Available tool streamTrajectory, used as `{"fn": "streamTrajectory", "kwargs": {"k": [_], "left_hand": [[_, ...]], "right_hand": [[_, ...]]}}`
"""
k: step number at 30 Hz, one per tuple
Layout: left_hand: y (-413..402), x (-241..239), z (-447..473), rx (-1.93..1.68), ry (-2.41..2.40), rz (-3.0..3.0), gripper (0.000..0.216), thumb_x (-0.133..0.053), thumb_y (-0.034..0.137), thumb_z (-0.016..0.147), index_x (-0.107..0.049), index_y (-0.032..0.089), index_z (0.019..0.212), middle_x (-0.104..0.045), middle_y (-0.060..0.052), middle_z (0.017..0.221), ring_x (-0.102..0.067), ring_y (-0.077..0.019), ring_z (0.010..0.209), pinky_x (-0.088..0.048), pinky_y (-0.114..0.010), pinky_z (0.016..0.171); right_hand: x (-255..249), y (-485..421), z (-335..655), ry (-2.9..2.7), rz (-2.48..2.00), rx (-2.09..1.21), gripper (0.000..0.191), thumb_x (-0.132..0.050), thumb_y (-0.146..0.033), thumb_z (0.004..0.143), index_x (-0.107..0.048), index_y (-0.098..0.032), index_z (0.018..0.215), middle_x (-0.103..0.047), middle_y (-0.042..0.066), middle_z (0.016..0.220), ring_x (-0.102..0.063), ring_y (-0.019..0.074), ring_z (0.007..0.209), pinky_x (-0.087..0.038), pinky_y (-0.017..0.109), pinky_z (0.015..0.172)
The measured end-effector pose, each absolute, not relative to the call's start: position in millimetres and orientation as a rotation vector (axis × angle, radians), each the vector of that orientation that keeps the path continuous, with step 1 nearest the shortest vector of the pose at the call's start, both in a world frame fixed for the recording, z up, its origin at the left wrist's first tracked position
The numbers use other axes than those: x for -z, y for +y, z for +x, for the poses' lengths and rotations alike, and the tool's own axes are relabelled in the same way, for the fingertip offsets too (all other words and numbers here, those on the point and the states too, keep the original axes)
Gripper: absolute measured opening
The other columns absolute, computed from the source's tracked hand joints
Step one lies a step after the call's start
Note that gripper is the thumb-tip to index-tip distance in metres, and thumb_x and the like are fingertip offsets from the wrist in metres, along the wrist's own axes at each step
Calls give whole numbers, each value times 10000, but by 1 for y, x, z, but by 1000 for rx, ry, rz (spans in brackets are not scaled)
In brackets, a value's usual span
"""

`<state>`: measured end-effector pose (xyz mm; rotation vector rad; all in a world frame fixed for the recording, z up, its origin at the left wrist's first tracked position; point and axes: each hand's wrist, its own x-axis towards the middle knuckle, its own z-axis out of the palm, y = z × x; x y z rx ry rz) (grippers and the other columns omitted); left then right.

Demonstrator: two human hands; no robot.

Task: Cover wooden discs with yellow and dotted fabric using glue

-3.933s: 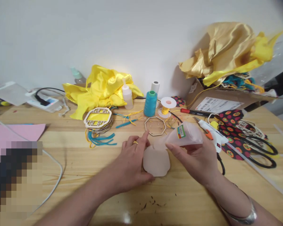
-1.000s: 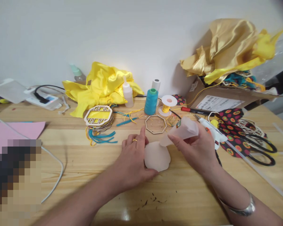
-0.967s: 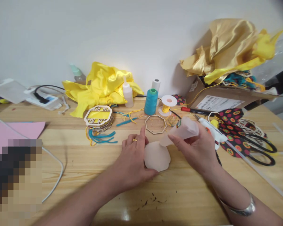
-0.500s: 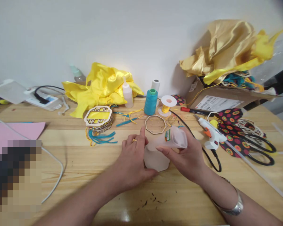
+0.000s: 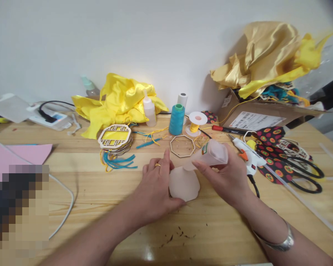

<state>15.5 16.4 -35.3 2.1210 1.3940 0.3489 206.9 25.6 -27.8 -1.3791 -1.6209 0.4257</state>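
Observation:
My right hand [image 5: 229, 173] is wrapped round a translucent plastic glue bottle [image 5: 212, 153] with a small green label. The bottle is tilted, its narrow end pointing down-left at the far edge of a pale, eight-sided flat piece [image 5: 184, 184]. Along that piece's left side my left hand [image 5: 157, 184] grips it, thumb at the near edge and index finger stretched forward. Just beyond lies a thin wooden octagonal frame [image 5: 170, 146]. Whether glue is flowing cannot be made out.
Behind stand a teal thread cone [image 5: 177, 122], a yellow thread spool [image 5: 194, 128] and a white squeeze bottle [image 5: 149, 112] by yellow satin [image 5: 119, 96]. Stacked lattice frames [image 5: 115, 136] lie left. A glue gun [image 5: 248, 151], scissors [image 5: 306, 181] and a cardboard box [image 5: 255, 118] are right.
My right hand has moved the bottle slightly right and up, uncovering more of the pale piece. My left hand and the piece have hardly moved.

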Motion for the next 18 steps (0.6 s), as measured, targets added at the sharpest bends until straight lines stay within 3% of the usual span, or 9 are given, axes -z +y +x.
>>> {"fn": "streamTrajectory", "kwargs": {"k": [10,18], "left_hand": [[16,35,15,-324,1412,2118,1172,-713,390,605,45,146,1465,-519,-98,1181,-368,-328,1107,-275,-523,982],[18,36,14,-336,1424,2130,1156,-709,392,607,31,162,1464,-519,-94,1175,-358,-329,1119,-266,-523,988]], "right_hand": [[24,24,219,-1695,-1399,-470,240,-694,-329,734,-496,-204,786,-547,-12,688,-539,133,603,-440,239,469],[19,20,221,-1801,-1388,-424,250,-697,-310,740,-467,-214,757,-491,-47,630,-458,95,522,-351,215,421]]}}
